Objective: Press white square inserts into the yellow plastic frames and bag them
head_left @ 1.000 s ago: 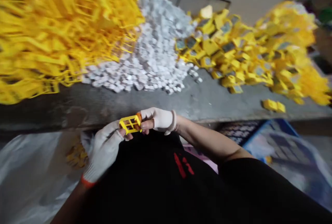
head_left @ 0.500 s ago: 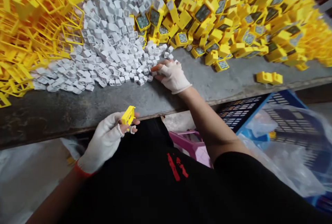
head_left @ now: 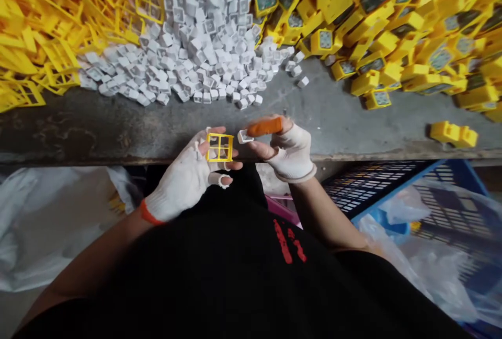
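Note:
My left hand (head_left: 188,171), in a white fingerless glove with an orange cuff, grips a small yellow plastic frame (head_left: 219,148) divided by crossbars. Close to its right, my right hand (head_left: 288,145) pinches a small white plastic cap (head_left: 245,136) between thumb and forefinger. An orange cover sits on one of the right fingers. The cap and the frame are a short gap apart, above the front edge of the bench. Beyond both hands spreads a heap of similar white caps (head_left: 204,51).
Yellow frames (head_left: 98,9) are piled at the left of the grey bench (head_left: 188,124). Yellow block-shaped housings (head_left: 376,41) heap up on the right, with a yellow piece (head_left: 454,134) lying apart near the edge. Below stands a blue crate (head_left: 368,187) with plastic bags.
My right hand has come back from the white heap toward me, now with a white cap. My left hand has risen and turned the yellow frame so its crossbars face up.

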Demonstrator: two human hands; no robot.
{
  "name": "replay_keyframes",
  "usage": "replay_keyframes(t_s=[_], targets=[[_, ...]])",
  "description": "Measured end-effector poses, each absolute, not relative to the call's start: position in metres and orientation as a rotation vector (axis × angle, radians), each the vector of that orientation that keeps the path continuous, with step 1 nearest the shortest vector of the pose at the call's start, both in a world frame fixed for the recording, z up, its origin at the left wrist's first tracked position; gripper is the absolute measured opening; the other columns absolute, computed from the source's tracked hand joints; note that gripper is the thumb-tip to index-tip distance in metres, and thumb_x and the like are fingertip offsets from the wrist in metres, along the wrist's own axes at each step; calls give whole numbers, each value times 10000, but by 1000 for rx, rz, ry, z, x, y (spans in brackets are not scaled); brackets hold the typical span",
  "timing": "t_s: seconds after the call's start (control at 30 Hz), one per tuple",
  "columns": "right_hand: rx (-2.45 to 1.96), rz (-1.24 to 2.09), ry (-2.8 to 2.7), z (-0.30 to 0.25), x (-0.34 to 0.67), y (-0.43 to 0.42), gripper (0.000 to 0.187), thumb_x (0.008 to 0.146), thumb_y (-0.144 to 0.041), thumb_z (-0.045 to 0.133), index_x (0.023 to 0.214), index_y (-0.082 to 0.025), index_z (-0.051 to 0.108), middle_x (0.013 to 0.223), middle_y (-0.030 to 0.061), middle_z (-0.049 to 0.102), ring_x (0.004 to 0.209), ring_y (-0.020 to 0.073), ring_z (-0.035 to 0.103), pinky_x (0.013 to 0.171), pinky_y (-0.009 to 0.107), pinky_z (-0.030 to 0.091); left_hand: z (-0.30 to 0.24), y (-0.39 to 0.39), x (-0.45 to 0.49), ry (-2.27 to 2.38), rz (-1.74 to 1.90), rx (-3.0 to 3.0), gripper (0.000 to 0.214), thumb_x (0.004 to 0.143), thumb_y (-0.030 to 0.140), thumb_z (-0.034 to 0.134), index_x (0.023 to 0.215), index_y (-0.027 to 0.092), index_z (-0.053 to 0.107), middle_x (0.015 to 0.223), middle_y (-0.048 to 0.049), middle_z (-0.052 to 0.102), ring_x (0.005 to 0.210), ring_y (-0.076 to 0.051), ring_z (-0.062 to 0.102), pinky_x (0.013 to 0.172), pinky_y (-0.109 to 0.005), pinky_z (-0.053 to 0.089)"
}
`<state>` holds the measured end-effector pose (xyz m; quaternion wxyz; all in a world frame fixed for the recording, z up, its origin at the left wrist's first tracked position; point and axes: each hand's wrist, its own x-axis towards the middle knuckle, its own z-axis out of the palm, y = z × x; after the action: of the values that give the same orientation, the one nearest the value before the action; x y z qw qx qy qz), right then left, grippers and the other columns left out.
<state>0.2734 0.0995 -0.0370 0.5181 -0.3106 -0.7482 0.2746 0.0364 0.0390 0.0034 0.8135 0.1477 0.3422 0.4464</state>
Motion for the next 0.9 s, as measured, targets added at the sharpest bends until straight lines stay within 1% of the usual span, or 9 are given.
replay_keyframes(t_s=[0.07, 0.13, 0.27, 0.43, 0.5, 0.57, 0.67, 0.8, 0.9], targets=[[-681, 550, -1869, -36, 268, 90, 166, 1098, -475, 859, 1170, -326, 857, 1095, 6, 926, 923, 226, 855, 952, 452, 637, 2, 37, 37, 686, 951, 289, 158, 1129, 279, 698, 1254, 207, 762, 1081, -78, 878, 867, -291, 894, 620, -340, 720], [-643, 474, -1962, -37, 267, 86, 146, 1109, -461, 839, 1197, -346, 859, 1117, 5, 933, 931, 238, 860, 983, 482, 626, 0, 34, 35, 653, 962, 278, 138, 1130, 275, 697, 1208, 196, 780, 1063, -81, 871, 841, -285, 881, 619, -348, 722], [-604, 435, -2034, -41, 267, 79, 166, 1127, -464, 797, 1254, -383, 867, 1153, 5, 935, 990, 262, 869, 997, 503, 632, -1, 27, 33, 653, 1006, 283, 100, 1067, 210, 795, 1167, 218, 806, 1111, -59, 866, 890, -261, 864, 658, -339, 736], [-568, 391, -2026, -38, 255, 69, 134, 1146, -388, 780, 1260, -340, 833, 1123, 9, 939, 1002, 233, 854, 943, 449, 633, 1, 20, 32, 721, 1044, 320, 289, 916, 174, 988, 1133, 242, 811, 1167, -22, 867, 965, -220, 852, 729, -299, 750], [-591, 334, -2077, -36, 254, 65, 154, 1181, -424, 715, 1178, -326, 834, 1124, 21, 933, 1032, 235, 844, 945, 450, 638, 0, 19, 30, 728, 1039, 320, 371, 846, 200, 1064, 1114, 248, 812, 1122, -8, 871, 930, -210, 853, 713, -283, 743], [-634, 282, -2184, -36, 260, 64, 283, 1206, -508, 651, 1118, -323, 847, 1159, 37, 923, 1047, 238, 833, 930, 448, 641, -4, 18, 27, 738, 1019, 300, 427, 801, 260, 1113, 1106, 249, 814, 1084, -2, 876, 893, -210, 858, 686, -283, 740], [-757, 275, -2269, -39, 283, 82, 337, 1206, -558, 620, 1217, -335, 871, 1253, 55, 898, 1080, 243, 824, 940, 444, 656, -10, 20, 23, 769, 977, 269, 486, 785, 389, 1139, 1121, 242, 820, 1054, -30, 890, 857, -234, 876, 657, -295, 732], [-1317, 162, -2189, -48, 314, 146, 250, 1111, -321, 696, 1307, -314, 852, 1254, 82, 865, 1170, 305, 797, 1042, 508, 652, -13, 23, 22, 827, 1003, 260, 547, 758, 480, 1149, 1110, 231, 813, 1026, -72, 899, 853, -267, 885, 641, -296, 712], [-1504, 167, -2313, -57, 317, 191, 320, 986, -212, 761, 1291, -258, 847, 1302, 130, 856, 1237, 356, 777, 1093, 570, 628, -13, 24, 24, 858, 1016, 265, 416, 856, 425, 1082, 1080, 219, 799, 1008, -70, 890, 834, -269, 880, 623, -300, 702]])
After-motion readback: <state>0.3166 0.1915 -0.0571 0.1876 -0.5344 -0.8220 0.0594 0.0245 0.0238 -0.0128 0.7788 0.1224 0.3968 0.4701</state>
